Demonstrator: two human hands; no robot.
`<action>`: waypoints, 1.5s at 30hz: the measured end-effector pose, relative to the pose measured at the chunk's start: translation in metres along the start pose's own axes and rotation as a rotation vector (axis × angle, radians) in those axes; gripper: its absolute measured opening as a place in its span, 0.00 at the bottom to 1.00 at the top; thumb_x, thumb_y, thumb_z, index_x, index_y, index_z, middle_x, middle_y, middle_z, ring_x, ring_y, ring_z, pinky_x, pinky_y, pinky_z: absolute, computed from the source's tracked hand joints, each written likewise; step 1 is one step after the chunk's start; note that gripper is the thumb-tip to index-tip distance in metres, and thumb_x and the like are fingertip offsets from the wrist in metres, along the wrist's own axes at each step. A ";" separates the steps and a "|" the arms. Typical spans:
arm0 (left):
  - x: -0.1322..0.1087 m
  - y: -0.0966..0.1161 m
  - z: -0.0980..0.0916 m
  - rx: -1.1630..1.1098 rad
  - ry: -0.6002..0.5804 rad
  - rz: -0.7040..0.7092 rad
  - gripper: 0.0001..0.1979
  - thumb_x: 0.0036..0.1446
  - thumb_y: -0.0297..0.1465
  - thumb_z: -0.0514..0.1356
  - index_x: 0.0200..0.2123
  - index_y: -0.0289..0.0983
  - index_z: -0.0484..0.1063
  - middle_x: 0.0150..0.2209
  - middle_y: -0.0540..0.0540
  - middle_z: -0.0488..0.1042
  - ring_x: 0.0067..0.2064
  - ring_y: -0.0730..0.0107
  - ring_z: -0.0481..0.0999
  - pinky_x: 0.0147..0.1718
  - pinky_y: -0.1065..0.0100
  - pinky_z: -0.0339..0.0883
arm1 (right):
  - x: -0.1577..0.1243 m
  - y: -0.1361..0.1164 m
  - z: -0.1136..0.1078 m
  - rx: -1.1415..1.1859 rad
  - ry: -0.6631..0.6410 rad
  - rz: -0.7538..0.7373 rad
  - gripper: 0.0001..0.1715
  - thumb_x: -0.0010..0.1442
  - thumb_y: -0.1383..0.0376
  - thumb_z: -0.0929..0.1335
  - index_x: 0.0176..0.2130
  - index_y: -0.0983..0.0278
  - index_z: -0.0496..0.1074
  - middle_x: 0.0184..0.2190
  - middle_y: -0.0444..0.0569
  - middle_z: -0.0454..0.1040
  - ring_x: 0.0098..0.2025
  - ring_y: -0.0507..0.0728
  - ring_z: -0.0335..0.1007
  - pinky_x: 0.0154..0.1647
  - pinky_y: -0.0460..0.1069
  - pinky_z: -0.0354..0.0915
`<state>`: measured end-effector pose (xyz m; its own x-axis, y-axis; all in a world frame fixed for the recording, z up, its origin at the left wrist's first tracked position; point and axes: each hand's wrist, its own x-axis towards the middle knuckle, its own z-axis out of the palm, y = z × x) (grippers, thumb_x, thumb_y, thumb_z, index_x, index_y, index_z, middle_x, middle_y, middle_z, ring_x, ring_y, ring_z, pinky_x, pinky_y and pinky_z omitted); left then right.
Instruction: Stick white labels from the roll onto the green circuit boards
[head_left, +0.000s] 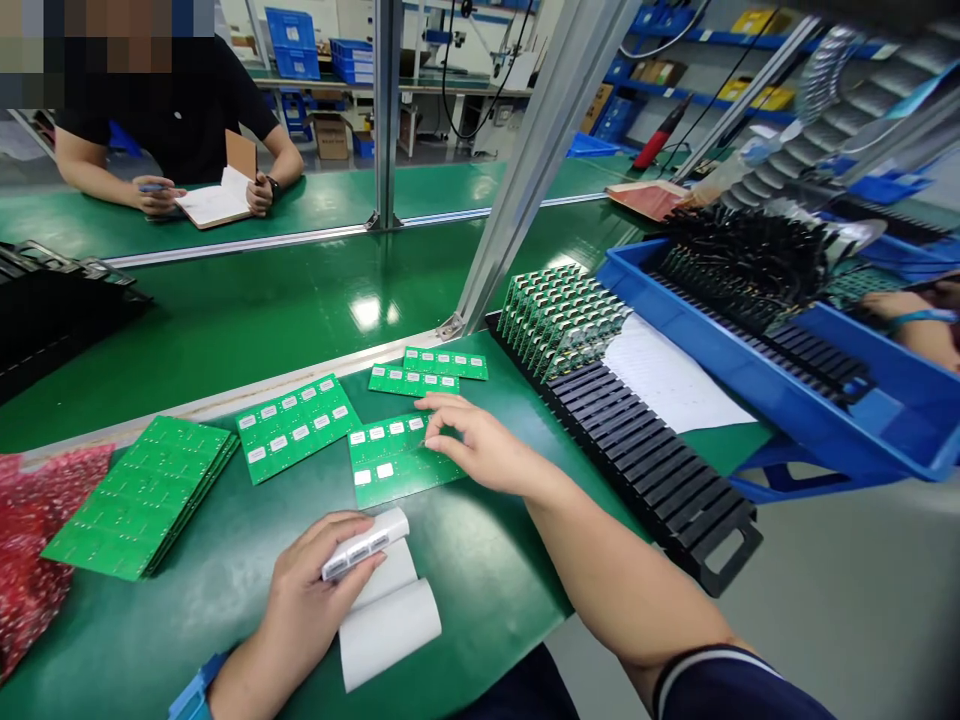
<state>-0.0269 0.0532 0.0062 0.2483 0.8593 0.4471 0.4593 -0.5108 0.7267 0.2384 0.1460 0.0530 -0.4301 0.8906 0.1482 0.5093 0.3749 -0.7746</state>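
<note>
My left hand [319,570] is closed around a folded strip of white labels [367,545], whose backing paper [391,630] hangs down onto the green table. My right hand [480,445] is over a green circuit board [397,485], thumb and forefinger pinched together at its upper row of white labels. Whatever is between those fingertips is too small to make out. Two white labels also show in that board's lower row. Left of it lies another labelled circuit board [296,425]. Behind my right hand are two narrow labelled boards [414,381], one partly over the other.
A stack of green boards [142,495] lies at left beside red bubble wrap [45,550]. To the right stand a black slotted rack [645,460] with upright boards [562,310], a paper sheet [667,375] and a blue bin [885,400]. A metal post [525,150] rises ahead. Across sits a person [180,120] with a notebook.
</note>
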 end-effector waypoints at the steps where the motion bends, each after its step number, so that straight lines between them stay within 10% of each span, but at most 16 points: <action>1: 0.000 -0.001 0.001 0.004 -0.020 0.007 0.07 0.62 0.31 0.67 0.45 0.41 0.79 0.43 0.42 0.84 0.41 0.61 0.86 0.38 0.67 0.81 | 0.002 0.003 0.002 -0.022 -0.024 0.001 0.07 0.66 0.72 0.69 0.35 0.63 0.72 0.60 0.57 0.73 0.69 0.62 0.62 0.69 0.66 0.60; 13: 0.003 -0.004 0.003 0.028 -0.107 -0.002 0.07 0.63 0.29 0.66 0.45 0.40 0.78 0.52 0.38 0.82 0.54 0.52 0.83 0.45 0.62 0.82 | 0.009 0.002 0.027 -0.210 -0.259 0.051 0.07 0.67 0.74 0.67 0.36 0.65 0.71 0.72 0.60 0.55 0.78 0.67 0.33 0.75 0.72 0.41; 45: -0.001 -0.002 0.005 0.007 -0.135 -0.082 0.08 0.62 0.28 0.66 0.45 0.41 0.78 0.54 0.39 0.81 0.57 0.52 0.81 0.48 0.60 0.81 | 0.007 0.000 0.037 -0.340 -0.268 0.039 0.06 0.67 0.75 0.66 0.38 0.66 0.69 0.72 0.67 0.55 0.77 0.71 0.35 0.73 0.73 0.44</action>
<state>-0.0235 0.0538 0.0017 0.3221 0.8938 0.3120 0.4887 -0.4392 0.7538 0.2081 0.1428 0.0314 -0.5609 0.8244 -0.0764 0.7264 0.4457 -0.5232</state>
